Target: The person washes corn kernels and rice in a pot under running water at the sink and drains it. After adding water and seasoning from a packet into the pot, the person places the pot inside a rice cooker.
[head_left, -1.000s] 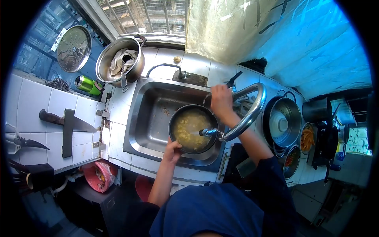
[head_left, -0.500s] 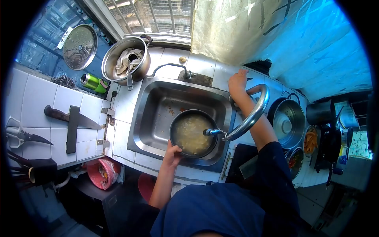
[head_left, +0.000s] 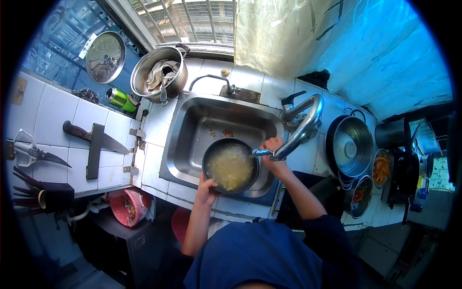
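While the left hand (head_left: 207, 191) grasps the near-left edge of the dark pot (head_left: 254, 176), its thumb is laid on the rim and its fingers pass out of sight against the outer wall. The grip appears firm, closed only as far as the wall's thickness requires. The pot is in the near right part of the sink (head_left: 192, 155) and contains cloudy liquid with pale yellow pieces (head_left: 230, 166).

Principal change noted: the right hand (head_left: 273, 145), half a second ago out by the tap lever (head_left: 293, 98), has come back beside the pot's right side, partly covered by the end of the faucet spout (head_left: 302, 138). Its fingers look loosely curled; whether they touch the pot or hold anything cannot be determined. In this inspector's judgement, the return puts both hands in position for handling the pot. No water stream is discernible below the nozzle, which stands at the pot's right rim.

Beyond the pot, brown scraps (head_left: 227, 133) lie on the sink floor. Farther off, the lever stands unattended at the faucet's base. At the back left, a large steel pot (head_left: 180, 85) holding a crumpled cloth (head_left: 156, 78) stands on the white-tiled surface (head_left: 154, 149), near the barred window (head_left: 195, 19).
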`<state>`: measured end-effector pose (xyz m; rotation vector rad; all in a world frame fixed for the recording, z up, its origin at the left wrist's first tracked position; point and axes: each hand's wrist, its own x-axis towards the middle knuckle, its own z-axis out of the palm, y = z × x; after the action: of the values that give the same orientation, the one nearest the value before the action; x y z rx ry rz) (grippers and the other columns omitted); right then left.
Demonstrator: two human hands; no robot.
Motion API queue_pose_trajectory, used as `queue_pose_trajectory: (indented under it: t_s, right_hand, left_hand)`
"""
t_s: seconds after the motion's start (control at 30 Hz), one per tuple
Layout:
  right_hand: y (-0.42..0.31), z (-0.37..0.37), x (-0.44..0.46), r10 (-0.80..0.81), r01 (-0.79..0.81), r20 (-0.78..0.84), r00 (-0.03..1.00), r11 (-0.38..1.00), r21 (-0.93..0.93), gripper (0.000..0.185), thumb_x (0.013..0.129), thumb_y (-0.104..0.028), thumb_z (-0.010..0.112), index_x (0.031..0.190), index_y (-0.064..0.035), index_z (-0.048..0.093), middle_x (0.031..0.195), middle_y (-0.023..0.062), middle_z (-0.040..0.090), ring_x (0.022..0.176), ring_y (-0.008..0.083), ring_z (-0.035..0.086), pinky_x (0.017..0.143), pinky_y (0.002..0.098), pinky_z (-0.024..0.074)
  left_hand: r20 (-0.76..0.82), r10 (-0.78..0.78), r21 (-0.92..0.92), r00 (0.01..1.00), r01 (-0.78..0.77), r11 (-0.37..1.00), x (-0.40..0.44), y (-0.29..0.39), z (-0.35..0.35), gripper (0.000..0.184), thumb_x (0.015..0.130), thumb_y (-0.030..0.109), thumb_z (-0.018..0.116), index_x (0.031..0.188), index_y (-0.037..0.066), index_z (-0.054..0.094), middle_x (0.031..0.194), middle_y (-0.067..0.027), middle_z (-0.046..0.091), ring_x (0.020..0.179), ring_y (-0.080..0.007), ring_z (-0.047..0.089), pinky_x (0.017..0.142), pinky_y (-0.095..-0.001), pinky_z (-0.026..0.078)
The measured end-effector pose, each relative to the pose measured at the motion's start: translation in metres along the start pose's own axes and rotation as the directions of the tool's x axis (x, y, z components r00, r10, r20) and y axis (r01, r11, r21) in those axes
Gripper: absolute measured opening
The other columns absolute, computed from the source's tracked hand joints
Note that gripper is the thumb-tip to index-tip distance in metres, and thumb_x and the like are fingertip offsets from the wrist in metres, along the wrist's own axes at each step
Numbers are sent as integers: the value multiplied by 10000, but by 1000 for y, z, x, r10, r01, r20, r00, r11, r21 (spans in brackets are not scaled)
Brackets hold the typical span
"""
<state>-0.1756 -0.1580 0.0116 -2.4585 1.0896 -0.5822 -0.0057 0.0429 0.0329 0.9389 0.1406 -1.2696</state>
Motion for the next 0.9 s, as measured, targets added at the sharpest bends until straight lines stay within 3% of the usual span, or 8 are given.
queue_pose_trajectory:
  t_s: [0.13, 0.23, 0.37, 0.43, 0.57, 0.63, 0.9]
  right_hand:
    - [-15, -5, -29, 141, -131, -110, 984, 987, 92, 89, 687, -114, 620, 715, -41, 578, 713, 106, 556, 807, 325, 508, 672, 425, 380]
    - [-21, -14, -44, 218, -217, -20, 976, 975, 36, 78, 690, -112, 616, 751, -73, 587, 773, 64, 573, 828, 288, 495, 680, 413, 376]
    - [-22, -16, -60, 233, -225, -44, 972, 965, 139, 70, 691, -116, 617, 746, -81, 591, 772, 63, 574, 829, 281, 496, 685, 411, 375]
    - [-29, -24, -63, 312, -315, 44, 949, 942, 115, 73, 706, -128, 617, 752, -73, 603, 809, 66, 587, 871, 264, 500, 723, 388, 394]
    - [-23, -16, -73, 270, -267, 7, 963, 950, 164, 63, 692, -123, 617, 735, -84, 593, 775, 65, 580, 838, 275, 501, 684, 409, 375]
    - [-25, -20, -75, 305, -309, 54, 951, 943, 124, 78, 704, -128, 617, 761, -78, 600, 793, 62, 580, 862, 264, 499, 735, 381, 391]
    - [-18, -22, -84, 292, -294, 39, 956, 947, 126, 77, 709, -134, 604, 760, -77, 597, 805, 70, 568, 860, 281, 490, 732, 405, 380]
  left_hand:
    - [-29, 16, 33, 999, -15, 999, -9, 1, 1, 648, 556, -40, 474, 1188, 60, 367, 1050, -160, 489, 906, -302, 549, 672, -419, 519]
    - [-31, -58, 148, 998, 62, 987, -12, 1, -8, 664, 559, -1, 459, 1211, 69, 359, 1132, -163, 453, 1012, -322, 509, 762, -472, 509]
    - [-57, -50, 179, 997, 59, 982, -18, 0, -6, 627, 560, 19, 471, 1177, 86, 387, 1080, -155, 477, 954, -331, 524, 651, -528, 504]
    - [-82, -49, 192, 995, 64, 979, -21, 0, -5, 618, 561, 25, 474, 1169, 91, 393, 1068, -152, 482, 935, -334, 528, 622, -543, 497]
    - [-20, -27, 238, 999, 31, 971, -22, -1, -8, 602, 563, 32, 477, 1157, 95, 396, 1055, -155, 481, 913, -332, 529, 571, -546, 485]
    - [-9, -29, 248, 1000, 30, 968, -24, -1, -7, 598, 564, 31, 476, 1154, 96, 396, 1049, -157, 481, 910, -338, 528, 561, -547, 483]
    - [-71, -24, 300, 997, 44, 953, -23, -1, -17, 575, 569, 49, 491, 1133, 102, 397, 1046, -177, 466, 889, -378, 518, 533, -606, 446]
